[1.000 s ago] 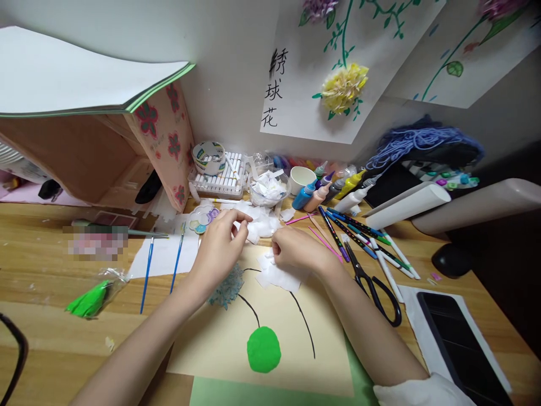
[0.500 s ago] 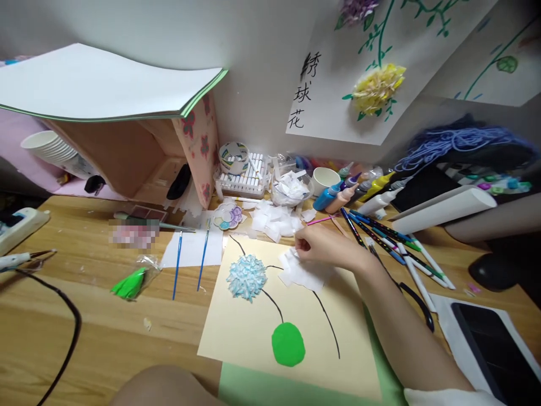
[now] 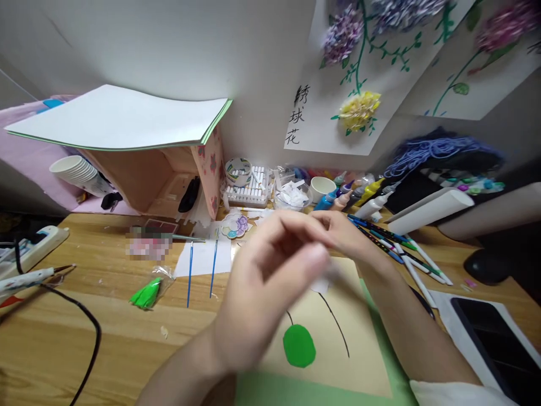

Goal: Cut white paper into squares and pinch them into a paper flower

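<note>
Head: green disc (image 3: 299,345) on cream paper (image 3: 361,352)

Blue yarn (image 3: 443,153) lies heaped against the wall at right, behind a rolled white sheet (image 3: 435,210). A dark computer mouse (image 3: 486,265) sits on the wooden worktop (image 3: 122,344), and a dark, flat device (image 3: 494,332) rests on white paper (image 3: 450,301). At left, stacked paper cups (image 3: 78,171) tilt beside an open-fronted pink box (image 3: 213,180) topped with broad sheets (image 3: 127,121). Nearer the left edge lies what appears to be a corded white tool (image 3: 27,282). Above, paper flowers (image 3: 359,111) bloom on wall posters (image 3: 323,127).
</note>
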A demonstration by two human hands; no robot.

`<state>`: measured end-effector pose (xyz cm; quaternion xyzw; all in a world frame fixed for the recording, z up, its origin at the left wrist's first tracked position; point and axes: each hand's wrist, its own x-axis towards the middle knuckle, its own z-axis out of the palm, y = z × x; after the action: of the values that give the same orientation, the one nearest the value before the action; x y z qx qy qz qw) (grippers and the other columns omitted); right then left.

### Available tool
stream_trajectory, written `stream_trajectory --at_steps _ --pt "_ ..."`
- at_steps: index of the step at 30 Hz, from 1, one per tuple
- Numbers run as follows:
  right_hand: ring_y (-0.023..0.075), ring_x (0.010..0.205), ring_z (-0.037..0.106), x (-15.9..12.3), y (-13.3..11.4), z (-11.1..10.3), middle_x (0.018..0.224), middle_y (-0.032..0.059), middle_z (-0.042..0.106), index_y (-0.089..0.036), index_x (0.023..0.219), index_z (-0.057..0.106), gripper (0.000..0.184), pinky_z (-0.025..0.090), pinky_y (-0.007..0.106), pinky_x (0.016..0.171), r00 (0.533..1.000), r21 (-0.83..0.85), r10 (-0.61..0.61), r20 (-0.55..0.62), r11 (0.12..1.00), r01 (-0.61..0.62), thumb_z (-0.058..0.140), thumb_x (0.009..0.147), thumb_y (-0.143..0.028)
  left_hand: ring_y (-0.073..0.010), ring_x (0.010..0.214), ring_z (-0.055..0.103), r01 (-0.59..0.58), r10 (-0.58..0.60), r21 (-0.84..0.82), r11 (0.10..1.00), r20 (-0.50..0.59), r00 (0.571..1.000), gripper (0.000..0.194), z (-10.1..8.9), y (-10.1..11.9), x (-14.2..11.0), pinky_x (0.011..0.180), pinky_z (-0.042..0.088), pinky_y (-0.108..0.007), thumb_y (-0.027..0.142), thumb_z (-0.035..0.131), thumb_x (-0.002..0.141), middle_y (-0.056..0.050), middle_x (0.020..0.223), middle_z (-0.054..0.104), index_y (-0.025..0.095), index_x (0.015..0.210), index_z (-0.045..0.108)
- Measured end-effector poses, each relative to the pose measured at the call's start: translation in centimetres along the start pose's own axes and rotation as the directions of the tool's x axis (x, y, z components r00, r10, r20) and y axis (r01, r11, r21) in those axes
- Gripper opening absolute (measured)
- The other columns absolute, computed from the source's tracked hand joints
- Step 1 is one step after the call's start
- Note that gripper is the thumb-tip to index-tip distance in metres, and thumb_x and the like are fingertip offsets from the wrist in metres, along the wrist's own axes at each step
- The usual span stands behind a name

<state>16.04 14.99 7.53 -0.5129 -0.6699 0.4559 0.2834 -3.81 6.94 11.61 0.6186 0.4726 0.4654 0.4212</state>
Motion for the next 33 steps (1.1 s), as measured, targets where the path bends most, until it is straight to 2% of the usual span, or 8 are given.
stream_trajectory --at_steps 2,3,6,9,15,21,33 --pt "0.0098 0.052 0.05 -0.1 -0.4 -0.2 0.061 -0.0008 0.057 -0.014 0.07 0.06 0.02 0.041 0.023 0.051 1.0 0.141 -0.003 -0.03 0.99 0.007 0.063 0.072 -0.034 -0.0131 0.068 0.057 -0.04 0.04 -0.013 0.999 -0.005 0.999 0.015 0.9 1.6 2.1 0.06 0.046 -0.025 0.033 0.051 0.086 -0.001 0.078 0.063 0.022 0.083 0.06" --pt "0.0092 0.051 0.049 -0.1 -0.5 -0.3 0.06 -0.0014 0.056 -0.014 0.07 0.06 0.022 0.041 0.023 0.05 0.999 0.191 -0.012 -0.04 0.981 0.019 0.065 0.071 -0.036 -0.0132 0.07 0.057 -0.048 0.047 0.056 0.997 0.007 0.999 0.013 1.4 1.6 2.9 0.063 0.046 -0.026 0.031 0.054 0.085 -0.001 0.08 0.064 0.021 0.082 0.061" --pt "0.009 0.054 0.051 -0.3 -0.8 -0.5 0.062 -0.0016 0.056 -0.014 0.069 0.061 0.022 0.043 0.022 0.053 0.996 0.273 -0.064 -0.063 0.959 0.078 0.067 0.071 -0.036 -0.0142 0.074 0.058 -0.042 0.036 0.211 0.977 0.03 0.999 0.013 2.7 -0.6 4.4 0.068 0.045 -0.027 0.028 0.054 0.084 -0.002 0.083 0.066 0.019 0.082 0.063" --pt "0.0094 0.057 0.052 -0.4 -0.7 -0.3 0.063 -0.0014 0.056 -0.014 0.069 0.061 0.02 0.044 0.022 0.054 0.994 0.29 -0.087 -0.07 0.951 0.104 0.067 0.072 -0.034 -0.0151 0.077 0.059 -0.024 0.016 0.222 0.975 0.039 0.999 0.015 3.4 -2.7 4.7 0.07 0.046 -0.027 0.03 0.054 0.084 -0.003 0.086 0.066 0.018 0.086 0.063" --pt "0.0097 0.058 0.053 -0.6 -0.7 0.0 0.067 -0.0007 0.058 -0.014 0.071 0.059 0.014 0.044 0.022 0.055 0.994 0.251 -0.067 -0.085 0.964 0.086 0.064 0.072 -0.028 -0.0143 0.076 0.06 0.021 -0.032 0.171 0.985 0.061 0.998 0.015 3.2 -3.8 5.2 0.071 0.046 -0.026 0.031 0.055 0.084 -0.003 0.084 0.066 0.018 0.084 0.062" --pt "0.0105 0.061 0.054 -0.6 -0.8 0.1 0.068 -0.0005 0.06 -0.015 0.07 0.059 0.007 0.042 0.021 0.056 0.987 0.136 -0.075 -0.142 0.986 0.095 0.061 0.072 -0.021 -0.0145 0.078 0.061 0.085 -0.09 0.049 0.995 0.112 0.99 0.018 3.0 -4.6 5.3 0.073 0.048 -0.026 0.034 0.056 0.083 -0.004 0.084 0.066 0.017 0.085 0.062" --pt "0.0116 0.062 0.055 -1.0 -1.1 0.7 0.067 -0.0003 0.061 -0.016 0.068 0.059 0.009 0.044 0.023 0.059 0.983 -0.016 -0.114 -0.142 0.993 0.113 0.06 0.073 -0.022 -0.0152 0.076 0.062 0.115 -0.116 0.015 0.993 0.101 0.988 0.015 3.1 -5.2 5.3 0.071 0.049 -0.027 0.03 0.058 0.081 -0.004 0.081 0.067 0.016 0.08 0.063"
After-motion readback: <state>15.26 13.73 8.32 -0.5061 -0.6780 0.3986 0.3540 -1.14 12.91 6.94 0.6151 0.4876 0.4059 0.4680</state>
